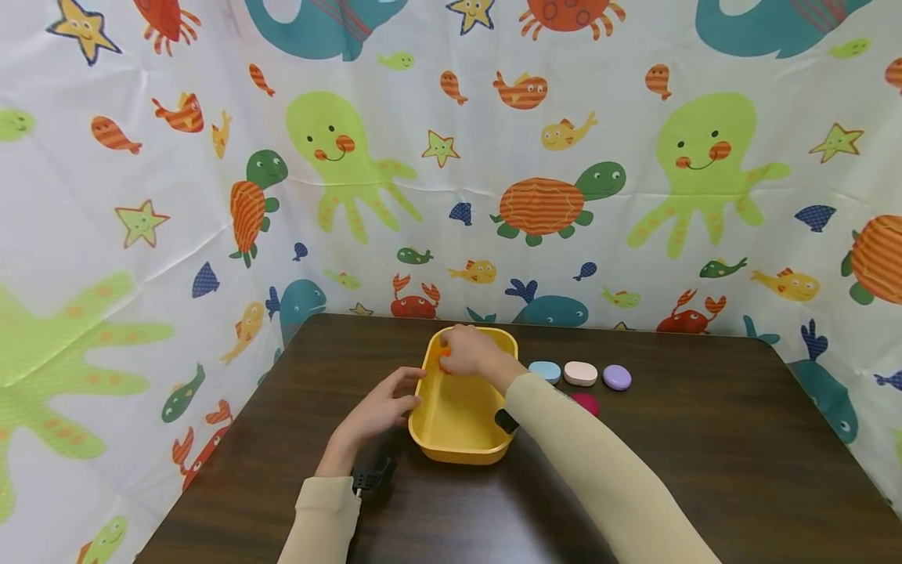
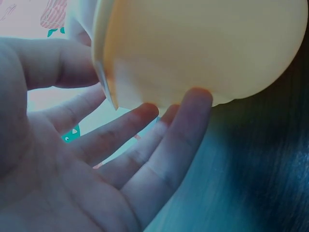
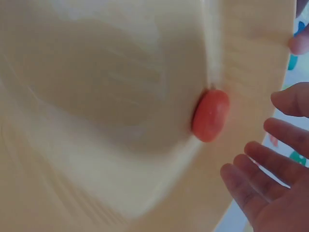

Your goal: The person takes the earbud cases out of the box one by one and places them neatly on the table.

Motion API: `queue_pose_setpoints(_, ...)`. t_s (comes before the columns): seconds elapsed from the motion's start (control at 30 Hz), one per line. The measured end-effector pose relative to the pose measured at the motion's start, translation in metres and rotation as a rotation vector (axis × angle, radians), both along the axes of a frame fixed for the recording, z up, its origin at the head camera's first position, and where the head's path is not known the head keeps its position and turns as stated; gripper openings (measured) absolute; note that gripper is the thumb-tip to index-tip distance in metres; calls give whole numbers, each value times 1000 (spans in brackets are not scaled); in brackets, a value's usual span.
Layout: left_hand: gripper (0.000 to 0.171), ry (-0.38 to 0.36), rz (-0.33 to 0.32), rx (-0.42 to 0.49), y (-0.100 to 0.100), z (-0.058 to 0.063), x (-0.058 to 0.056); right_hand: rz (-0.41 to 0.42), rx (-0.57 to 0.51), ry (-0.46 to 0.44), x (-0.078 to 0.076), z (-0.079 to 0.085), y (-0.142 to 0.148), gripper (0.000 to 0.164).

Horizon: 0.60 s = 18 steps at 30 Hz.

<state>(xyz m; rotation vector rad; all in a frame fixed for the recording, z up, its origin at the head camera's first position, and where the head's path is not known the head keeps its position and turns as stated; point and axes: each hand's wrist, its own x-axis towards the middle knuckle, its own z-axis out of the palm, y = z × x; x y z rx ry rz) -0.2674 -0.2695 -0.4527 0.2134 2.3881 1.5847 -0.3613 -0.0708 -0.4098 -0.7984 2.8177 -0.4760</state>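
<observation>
A small orange oval piece, smooth like a soap bar (image 3: pixel 211 116), lies in the yellow basin (image 1: pixel 458 407), against the foot of its wall. Over the basin's far left corner is my right hand (image 1: pixel 468 350). In the right wrist view its fingers (image 3: pixel 270 164) are spread and stand apart from the orange piece. At the basin's left side, my left hand (image 1: pixel 380 407) has its fingertips on the outer wall. The left wrist view shows these fingers (image 2: pixel 166 150) nearly straight, with the thumb up by the rim.
To the right of the basin lie a light blue oval (image 1: pixel 545 371), a pale pink one (image 1: pixel 581 374) and a purple one (image 1: pixel 616 377). A magenta one (image 1: pixel 586 403) is partly behind my right sleeve. The dark table (image 1: pixel 740 454) ends at a printed curtain (image 1: pixel 599 274).
</observation>
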Motion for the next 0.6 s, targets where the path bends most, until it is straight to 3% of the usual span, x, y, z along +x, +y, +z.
queue_pose_setpoints(0.17, 48, 12, 6, 5, 0, 0, 0, 10, 9, 14, -2, -6, -4, 38)
queue_pose_setpoints(0.6, 48, 12, -1, 15, 0, 2, 4, 45, 72, -86, 1, -18, -7, 29)
